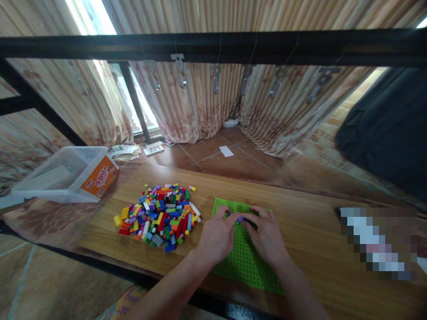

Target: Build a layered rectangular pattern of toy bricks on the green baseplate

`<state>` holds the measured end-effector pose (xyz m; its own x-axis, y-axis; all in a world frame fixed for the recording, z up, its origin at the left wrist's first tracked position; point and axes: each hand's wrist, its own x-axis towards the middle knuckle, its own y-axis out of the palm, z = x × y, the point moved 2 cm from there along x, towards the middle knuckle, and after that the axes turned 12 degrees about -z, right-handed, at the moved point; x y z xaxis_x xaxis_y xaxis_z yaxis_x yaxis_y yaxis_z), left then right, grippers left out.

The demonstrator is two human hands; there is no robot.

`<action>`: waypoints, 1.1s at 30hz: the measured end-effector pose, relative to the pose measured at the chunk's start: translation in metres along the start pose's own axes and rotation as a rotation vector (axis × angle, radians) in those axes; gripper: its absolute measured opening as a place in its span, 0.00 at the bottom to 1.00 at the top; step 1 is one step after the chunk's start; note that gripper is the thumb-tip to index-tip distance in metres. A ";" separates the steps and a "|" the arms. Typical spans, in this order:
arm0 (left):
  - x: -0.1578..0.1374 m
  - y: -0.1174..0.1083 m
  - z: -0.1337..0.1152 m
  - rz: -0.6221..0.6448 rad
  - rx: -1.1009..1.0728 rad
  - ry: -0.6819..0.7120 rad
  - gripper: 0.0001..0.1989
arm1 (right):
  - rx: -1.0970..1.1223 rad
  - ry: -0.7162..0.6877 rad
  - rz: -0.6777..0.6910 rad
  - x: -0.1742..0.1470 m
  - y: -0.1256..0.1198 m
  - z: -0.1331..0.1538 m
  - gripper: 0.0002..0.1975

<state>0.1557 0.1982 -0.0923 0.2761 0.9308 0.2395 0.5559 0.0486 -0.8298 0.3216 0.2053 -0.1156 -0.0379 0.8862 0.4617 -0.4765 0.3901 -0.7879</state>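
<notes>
A green studded baseplate (245, 262) lies on the wooden board, with both hands over its far part. Between my fingertips a small purple brick (240, 218) shows at the plate's surface. My left hand (218, 235) is closed, thumb and fingers bent around the brick's left side, where a bit more dark purple peeps out. From the right, my right hand (268, 235) pinches at the same brick with bent fingers. Whether the brick is pressed onto the studs cannot be made out. Left of the plate spreads a heap of mixed coloured toy bricks (163, 215).
A clear plastic box (63, 191) with an orange label stands at the left. The wooden board (310, 231) carries a pixelated object (376, 244) at right. A dark rail (213, 46) with hanging hooks crosses ahead, before curtains (196, 106). Papers (153, 149) lie beyond the board.
</notes>
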 end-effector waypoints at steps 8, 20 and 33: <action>-0.003 0.008 -0.012 0.079 0.226 0.075 0.28 | 0.009 0.025 -0.001 0.000 0.001 0.000 0.12; 0.003 0.008 -0.021 0.135 0.313 0.068 0.27 | 0.037 0.110 0.015 0.006 -0.002 0.007 0.12; 0.003 0.011 -0.015 0.096 0.231 0.081 0.25 | 0.116 0.144 0.050 0.008 -0.007 -0.003 0.18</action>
<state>0.1744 0.1965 -0.0927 0.3859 0.9037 0.1856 0.3328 0.0513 -0.9416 0.3270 0.2107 -0.1075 0.0577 0.9337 0.3535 -0.5752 0.3205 -0.7526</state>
